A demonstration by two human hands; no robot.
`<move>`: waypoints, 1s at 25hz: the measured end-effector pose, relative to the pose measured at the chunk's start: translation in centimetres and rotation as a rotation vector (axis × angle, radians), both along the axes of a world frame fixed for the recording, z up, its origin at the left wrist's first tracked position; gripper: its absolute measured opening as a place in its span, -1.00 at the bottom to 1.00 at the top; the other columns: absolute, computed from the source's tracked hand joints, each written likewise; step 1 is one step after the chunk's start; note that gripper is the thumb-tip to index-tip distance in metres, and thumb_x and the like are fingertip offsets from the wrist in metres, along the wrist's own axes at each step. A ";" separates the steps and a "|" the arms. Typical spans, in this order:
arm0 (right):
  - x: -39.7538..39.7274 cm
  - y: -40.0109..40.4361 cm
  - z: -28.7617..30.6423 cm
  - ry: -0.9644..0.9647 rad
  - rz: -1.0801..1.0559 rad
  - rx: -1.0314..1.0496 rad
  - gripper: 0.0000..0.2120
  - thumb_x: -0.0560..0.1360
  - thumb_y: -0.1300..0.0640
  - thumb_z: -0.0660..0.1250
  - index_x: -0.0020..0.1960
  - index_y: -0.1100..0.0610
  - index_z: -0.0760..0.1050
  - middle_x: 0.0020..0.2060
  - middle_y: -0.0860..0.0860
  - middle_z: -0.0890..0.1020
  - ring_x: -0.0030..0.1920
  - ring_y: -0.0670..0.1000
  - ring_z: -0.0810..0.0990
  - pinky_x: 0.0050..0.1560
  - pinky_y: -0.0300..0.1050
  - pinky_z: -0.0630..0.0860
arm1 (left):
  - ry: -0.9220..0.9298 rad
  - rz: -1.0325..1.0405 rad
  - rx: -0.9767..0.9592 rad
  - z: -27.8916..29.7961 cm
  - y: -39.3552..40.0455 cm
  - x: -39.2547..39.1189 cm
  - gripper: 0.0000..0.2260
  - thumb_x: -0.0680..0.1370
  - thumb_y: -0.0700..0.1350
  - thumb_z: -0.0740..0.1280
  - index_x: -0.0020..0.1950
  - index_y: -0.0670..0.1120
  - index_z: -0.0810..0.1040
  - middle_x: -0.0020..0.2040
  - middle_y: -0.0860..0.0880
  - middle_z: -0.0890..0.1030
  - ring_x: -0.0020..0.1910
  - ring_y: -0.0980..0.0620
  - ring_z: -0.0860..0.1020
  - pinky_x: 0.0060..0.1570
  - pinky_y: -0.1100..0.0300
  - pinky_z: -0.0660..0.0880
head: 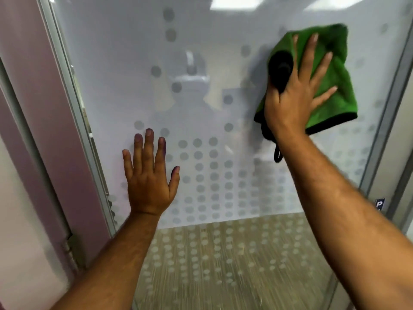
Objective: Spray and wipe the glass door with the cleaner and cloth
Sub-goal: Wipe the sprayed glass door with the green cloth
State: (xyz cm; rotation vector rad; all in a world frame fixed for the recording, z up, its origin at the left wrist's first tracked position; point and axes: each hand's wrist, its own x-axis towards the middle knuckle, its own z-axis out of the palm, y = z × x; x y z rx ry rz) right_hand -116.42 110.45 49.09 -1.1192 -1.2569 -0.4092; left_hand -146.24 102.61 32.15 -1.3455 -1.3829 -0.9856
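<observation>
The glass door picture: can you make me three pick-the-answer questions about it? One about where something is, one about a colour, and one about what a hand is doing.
1. Where is the cloth on the glass door?
A. upper right
B. lower left
C. on the floor

2. What colour is the cloth?
A. yellow
B. green with a black edge
C. white

3. What is the left hand doing?
A. holding a spray bottle
B. making a fist
C. resting flat and open on the glass

Answers:
1. A, the right hand presses it on the upper right glass.
2. B, it is bright green with black trim.
3. C, its fingers are spread and it holds nothing.
</observation>
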 end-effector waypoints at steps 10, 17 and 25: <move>-10.5 -4.2 -2.2 -0.755 0.073 0.240 -0.18 0.51 -0.17 0.28 0.72 -0.05 0.16 0.73 0.04 0.20 0.72 0.26 0.10 0.58 0.58 -0.07 | -0.022 -0.061 -0.004 0.6 -0.6 0.1 -0.35 0.70 0.12 0.18 0.74 -0.07 0.10 0.76 -0.17 0.09 0.76 -0.15 -0.05 0.69 -0.22 -0.12; -0.8 -4.8 -26.7 -0.862 0.111 -0.164 -0.05 0.50 -0.14 0.36 0.75 -0.17 -0.07 0.75 -0.13 -0.20 0.74 0.11 -0.24 0.65 0.39 -0.14 | 0.000 -0.049 -0.148 -0.6 -2.3 -0.7 -0.28 0.70 0.19 0.17 0.76 -0.01 -0.05 0.78 -0.12 -0.03 0.76 -0.14 -0.13 0.70 -0.17 -0.16; -6.1 -7.6 -30.7 0.642 0.219 -0.691 -0.14 0.69 -0.06 0.30 0.74 -0.05 -0.22 0.75 -0.04 -0.25 0.74 0.22 -0.20 0.59 0.55 0.08 | 0.057 0.094 -0.240 -0.9 -2.3 0.0 -0.24 0.72 0.28 0.03 0.75 -0.10 -0.20 0.76 -0.17 -0.21 0.72 -0.22 -0.25 0.66 -0.23 -0.26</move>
